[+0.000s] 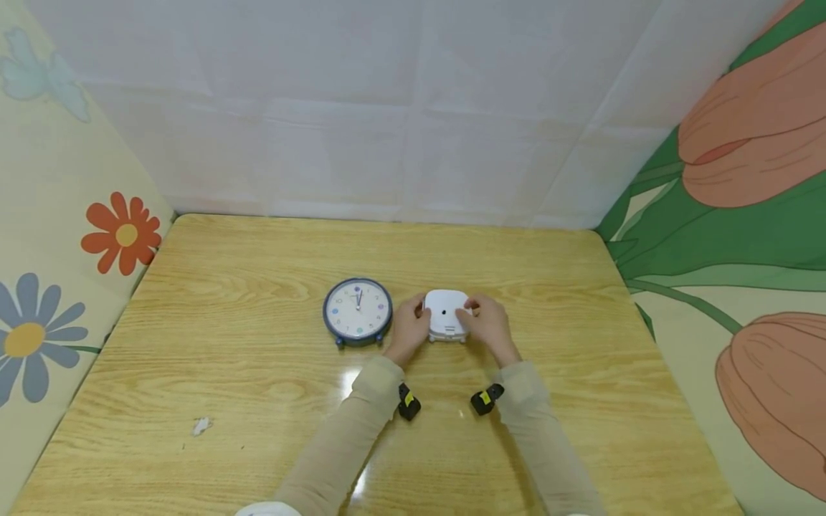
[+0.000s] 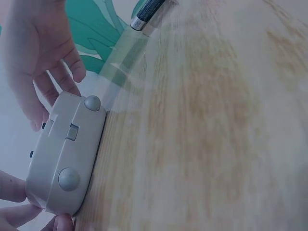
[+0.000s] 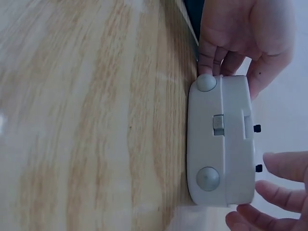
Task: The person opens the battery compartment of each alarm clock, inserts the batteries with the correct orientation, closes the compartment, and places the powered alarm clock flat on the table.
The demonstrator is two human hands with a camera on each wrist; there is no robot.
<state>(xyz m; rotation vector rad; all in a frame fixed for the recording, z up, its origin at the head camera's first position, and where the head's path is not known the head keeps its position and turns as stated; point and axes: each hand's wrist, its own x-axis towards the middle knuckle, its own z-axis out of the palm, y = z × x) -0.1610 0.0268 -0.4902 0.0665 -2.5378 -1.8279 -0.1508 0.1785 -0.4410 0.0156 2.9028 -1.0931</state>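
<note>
A white alarm clock (image 1: pixel 445 310) with rounded corners lies on the table with its back up. Two round feet and a small latch on its near side show in the right wrist view, and two black knobs (image 3: pixel 258 128) stick out of its back. My left hand (image 1: pixel 410 326) grips its left edge, the thumb over the back and the fingers along the side. Around the right edge curls my right hand (image 1: pixel 492 326), its thumb by the back and its fingers at the side. The fingertips beneath the clock are partly hidden.
Just left of my left hand lies a round blue alarm clock (image 1: pixel 358 309), face up. A small whitish scrap (image 1: pixel 201 426) is on the wood-grain table (image 1: pixel 258 272) at the front left. White cloth (image 1: pixel 361 143) stands behind; flower-patterned panels (image 1: pixel 742 301) flank both sides.
</note>
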